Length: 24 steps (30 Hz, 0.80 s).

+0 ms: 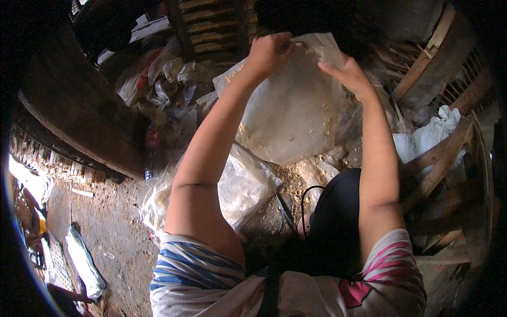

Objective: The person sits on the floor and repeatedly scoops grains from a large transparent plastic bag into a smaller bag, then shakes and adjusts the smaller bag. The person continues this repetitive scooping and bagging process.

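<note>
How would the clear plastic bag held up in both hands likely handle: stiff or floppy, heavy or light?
Probably floppy: the bag sags and creases below the left hand and right hand. Likely light, looking nearly empty apart from clinging sawdust-like bits. Its glossy film may be slippery.

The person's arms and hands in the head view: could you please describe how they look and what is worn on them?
Both forearms are bare, with no gloves, watch or rings visible on the left hand or the right hand. The left sleeve is short, white with blue stripes; the right sleeve is short, white with pink stripes. The sleeves end above the elbows.
</note>
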Each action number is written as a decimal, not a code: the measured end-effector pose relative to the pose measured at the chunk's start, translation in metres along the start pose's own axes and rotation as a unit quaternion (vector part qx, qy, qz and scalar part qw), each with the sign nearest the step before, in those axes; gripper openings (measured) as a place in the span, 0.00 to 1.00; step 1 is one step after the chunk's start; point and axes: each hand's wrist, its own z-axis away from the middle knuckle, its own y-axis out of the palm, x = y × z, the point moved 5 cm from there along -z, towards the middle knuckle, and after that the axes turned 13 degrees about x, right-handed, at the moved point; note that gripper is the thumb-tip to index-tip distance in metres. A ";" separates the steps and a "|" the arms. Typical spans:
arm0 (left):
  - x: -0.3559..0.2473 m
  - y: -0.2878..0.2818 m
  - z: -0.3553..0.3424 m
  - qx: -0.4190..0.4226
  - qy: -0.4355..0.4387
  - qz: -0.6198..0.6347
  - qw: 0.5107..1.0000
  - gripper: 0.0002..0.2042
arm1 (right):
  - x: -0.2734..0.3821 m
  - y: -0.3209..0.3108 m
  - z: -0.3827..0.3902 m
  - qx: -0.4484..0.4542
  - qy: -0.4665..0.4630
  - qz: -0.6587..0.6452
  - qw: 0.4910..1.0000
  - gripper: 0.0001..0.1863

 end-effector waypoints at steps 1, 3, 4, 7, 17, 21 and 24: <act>-0.026 0.000 -0.001 0.090 -0.043 -0.054 0.994 0.18 | 0.010 -0.001 0.000 -0.027 -0.018 -0.018 0.999 0.22; -0.035 0.010 -0.005 0.096 -0.011 -0.072 0.993 0.17 | 0.022 -0.003 -0.008 -0.008 -0.005 -0.044 0.999 0.23; -0.039 0.012 -0.005 0.098 0.004 -0.082 0.992 0.16 | 0.023 -0.003 -0.012 0.002 -0.001 -0.058 0.998 0.24; -0.047 0.011 -0.011 0.098 0.033 -0.130 0.986 0.16 | 0.014 -0.002 -0.014 -0.026 -0.063 -0.067 0.995 0.23; -0.034 0.009 -0.040 -0.025 0.078 -0.142 0.987 0.14 | -0.034 -0.023 0.015 0.049 0.121 0.034 0.991 0.19; -0.055 0.021 -0.050 -0.017 0.132 -0.194 0.972 0.12 | -0.011 -0.028 -0.002 -0.076 -0.038 -0.084 0.993 0.18; -0.069 0.020 -0.049 -0.006 0.141 -0.219 0.965 0.08 | -0.028 -0.027 -0.014 -0.054 0.010 -0.052 0.997 0.18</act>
